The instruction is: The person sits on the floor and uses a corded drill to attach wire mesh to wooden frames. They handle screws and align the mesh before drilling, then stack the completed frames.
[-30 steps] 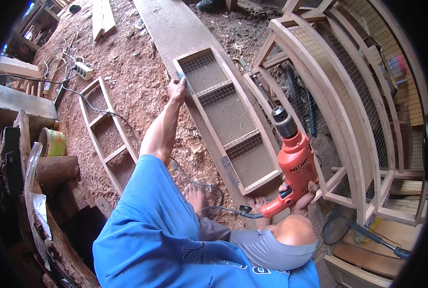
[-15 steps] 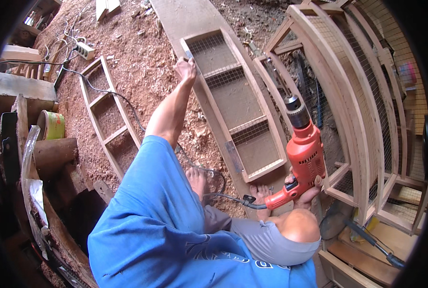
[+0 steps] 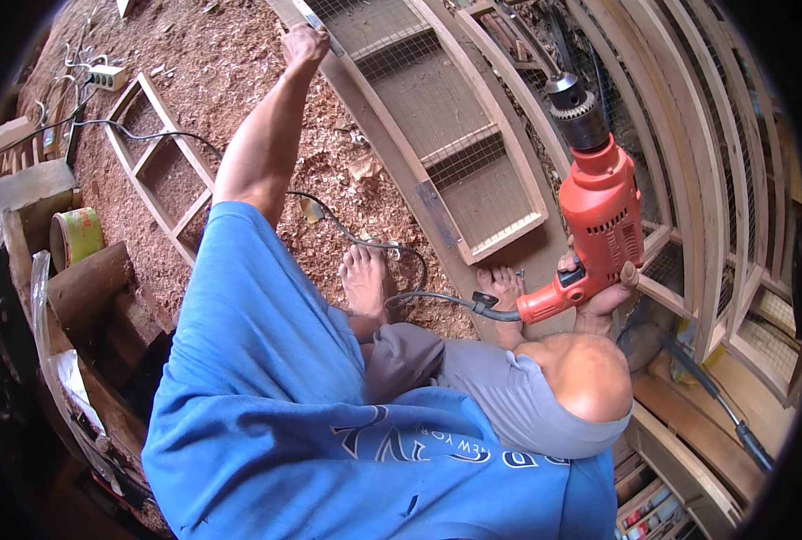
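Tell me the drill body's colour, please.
The drill body is orange-red, clearest in the head view.

The drill (image 3: 606, 211) is smooth plastic, the frame (image 3: 512, 142) matt wood.

Your drill (image 3: 606, 216) is red-orange with a black-and-silver chuck (image 3: 577, 112), your shirt (image 3: 239, 360) bright blue, your trousers (image 3: 504, 373) grey; square-grid mesh (image 3: 459, 165) patterns the pale-brown frame (image 3: 509, 236), reddish-brown shavings (image 3: 230, 72) color the far left, and a container (image 3: 82, 233) at left shows yellow-green.

Holds the drill (image 3: 601, 207) with the right hand (image 3: 606, 301), and with the left hand (image 3: 304, 45) touches the frame (image 3: 459, 146) on the board (image 3: 534, 254).
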Tool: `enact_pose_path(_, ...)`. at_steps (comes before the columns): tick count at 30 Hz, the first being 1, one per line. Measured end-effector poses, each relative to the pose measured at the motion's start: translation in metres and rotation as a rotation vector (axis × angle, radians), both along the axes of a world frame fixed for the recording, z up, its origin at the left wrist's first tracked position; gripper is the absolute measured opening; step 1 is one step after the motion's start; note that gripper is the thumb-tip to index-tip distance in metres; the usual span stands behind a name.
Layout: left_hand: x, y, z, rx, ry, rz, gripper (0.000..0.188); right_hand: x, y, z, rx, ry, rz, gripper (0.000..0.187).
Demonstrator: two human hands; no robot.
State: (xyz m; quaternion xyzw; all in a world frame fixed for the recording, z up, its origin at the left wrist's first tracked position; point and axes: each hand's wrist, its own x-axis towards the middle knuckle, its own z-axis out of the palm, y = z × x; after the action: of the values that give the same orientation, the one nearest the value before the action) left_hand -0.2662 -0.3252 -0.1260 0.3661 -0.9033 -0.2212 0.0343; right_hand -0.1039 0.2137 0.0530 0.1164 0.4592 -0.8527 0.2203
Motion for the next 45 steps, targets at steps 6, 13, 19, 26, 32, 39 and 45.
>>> enact_pose_path(6, -0.005, -0.028, -0.03, 0.094, 0.011, -0.107, 0.049, 0.001, -0.003, 0.007, 0.123, 0.084, 0.009, 0.085)
enact_pose_path(13, -0.026, -0.072, -0.075, 0.137, -0.065, -0.159, 0.046, 0.011, 0.015, 0.011, 0.06, 0.165, 0.029, 0.077)
enact_pose_path(19, -0.027, -0.062, -0.061, 0.159, -0.146, -0.1, 0.051, 0.01, 0.009, 0.018, -0.062, 0.224, -0.016, 0.073)
enact_pose_path(26, -0.003, -0.071, -0.063, 0.347, -0.01, -0.306, 0.047, 0.017, 0.02, 0.02, 0.004, 0.137, 0.032, 0.072)
enact_pose_path(32, 0.018, -0.001, -0.019, 0.34, 0.266, -0.02, 0.04, 0.017, 0.005, 0.028, 0.076, 0.019, 0.056, 0.071)
enact_pose_path(39, 0.019, 0.0, -0.016, 0.749, 0.362, 0.204, 0.048, 0.001, -0.013, 0.024, 0.178, 0.063, -0.016, 0.075)
enact_pose_path(45, 0.019, 0.001, -0.009, 0.857, 0.398, 0.418, 0.048, -0.005, -0.026, 0.021, 0.126, 0.012, -0.021, 0.072)
